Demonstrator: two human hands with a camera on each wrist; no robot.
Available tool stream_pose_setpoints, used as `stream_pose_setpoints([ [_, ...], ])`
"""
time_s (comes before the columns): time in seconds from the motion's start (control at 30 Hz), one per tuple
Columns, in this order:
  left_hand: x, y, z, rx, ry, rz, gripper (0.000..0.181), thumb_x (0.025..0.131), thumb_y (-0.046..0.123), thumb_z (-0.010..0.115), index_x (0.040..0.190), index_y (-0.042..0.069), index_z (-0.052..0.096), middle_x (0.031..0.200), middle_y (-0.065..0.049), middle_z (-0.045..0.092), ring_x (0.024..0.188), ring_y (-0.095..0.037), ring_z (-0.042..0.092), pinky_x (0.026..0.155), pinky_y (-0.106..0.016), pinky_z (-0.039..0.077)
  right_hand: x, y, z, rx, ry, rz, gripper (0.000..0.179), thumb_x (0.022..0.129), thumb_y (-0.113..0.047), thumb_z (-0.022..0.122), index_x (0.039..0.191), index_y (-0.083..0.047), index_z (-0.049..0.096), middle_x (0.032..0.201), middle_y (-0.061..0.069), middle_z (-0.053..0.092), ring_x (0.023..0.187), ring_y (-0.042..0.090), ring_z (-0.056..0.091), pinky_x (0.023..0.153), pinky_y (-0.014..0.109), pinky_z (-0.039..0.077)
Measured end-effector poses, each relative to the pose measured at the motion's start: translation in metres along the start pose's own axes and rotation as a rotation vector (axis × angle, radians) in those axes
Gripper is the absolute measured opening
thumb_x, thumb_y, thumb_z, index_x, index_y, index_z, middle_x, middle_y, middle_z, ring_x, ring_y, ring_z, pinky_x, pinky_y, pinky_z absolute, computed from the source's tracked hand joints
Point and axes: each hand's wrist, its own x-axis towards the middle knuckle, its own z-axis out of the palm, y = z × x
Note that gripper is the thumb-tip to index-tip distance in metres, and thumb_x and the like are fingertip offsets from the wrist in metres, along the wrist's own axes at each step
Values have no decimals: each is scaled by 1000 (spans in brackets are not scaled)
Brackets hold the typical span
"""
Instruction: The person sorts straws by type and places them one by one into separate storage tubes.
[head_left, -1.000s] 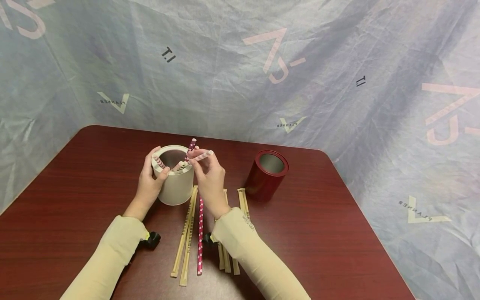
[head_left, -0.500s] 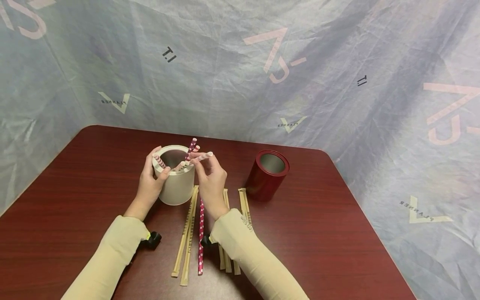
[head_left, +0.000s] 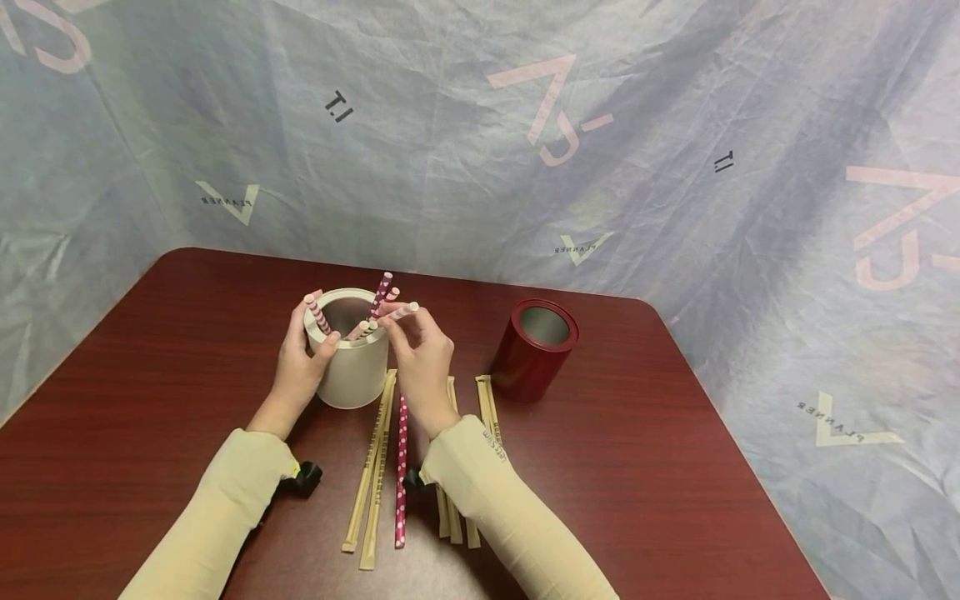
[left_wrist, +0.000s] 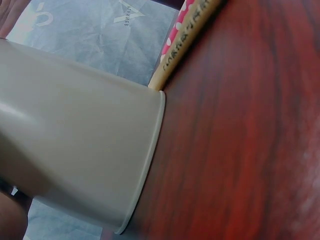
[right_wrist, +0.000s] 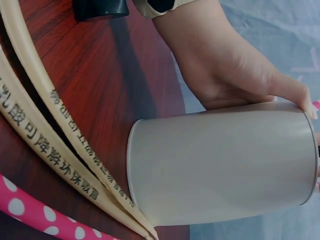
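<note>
Red can [head_left: 528, 362] is standing toward the far right corner of the desk [head_left: 637, 475]; printed grey sheeting [head_left: 450, 158] is hanging beyond the far edge.

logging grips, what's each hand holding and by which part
The left hand grips the white can by its side and rim; the right hand pinches a pale striped straw just below its upper end.

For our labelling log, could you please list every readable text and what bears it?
"PLANNER", mirrored: backdrop
"V": backdrop
"T.I": backdrop
"LetsSlim", probably; small: right sleeve
"乳酸可降解环保吸管": straw wrapper
Other straw wrappers: too small or blurred.
Pink figures: unclear.
</note>
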Motion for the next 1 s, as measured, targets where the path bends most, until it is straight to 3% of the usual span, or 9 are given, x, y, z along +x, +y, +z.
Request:
stream_pose_setpoints([
  [0.23, 0, 0, 0, -14, -1, 5, 69, 82, 9, 58, 146, 0, 34, 149, -20, 40, 120, 11, 38, 101, -5, 27, -1, 27, 1, 80, 85, -27, 15, 89, -6, 66, 99, 5, 65, 102, 20, 73, 96, 29, 71, 85, 29, 56],
  [0.5, 0, 0, 0, -3, 3, -3, 69, 82, 9, 58, 146, 1, 34, 149, -20, 39, 120, 10, 38, 101, -6, 27, 0, 28, -1, 34, 20, -21, 19, 90, -13, 66, 104, -1, 68, 102, 15, 73, 97, 23, 71, 85, 26, 55],
  [0.73, 0, 2, -1, 38, -1, -38, 70, 83, 13, 58, 148, 8, 34, 148, -17, 42, 117, 8, 39, 100, -10, 28, 0, 21, -2, 78, 5, -112, 20, 91, -5, 65, 109, 3, 66, 107, 19, 72, 97, 28, 71, 85, 29, 56],
  [1.0, -1, 2, -2, 43, -3, -40, 70, 83, 14, 58, 148, 8, 35, 149, -16, 41, 116, 7, 39, 101, -11, 27, -7, 27, -7, 20, 34, -70, 18, 89, 0, 64, 106, 5, 66, 105, 20, 72, 97, 30, 70, 84, 33, 57],
])
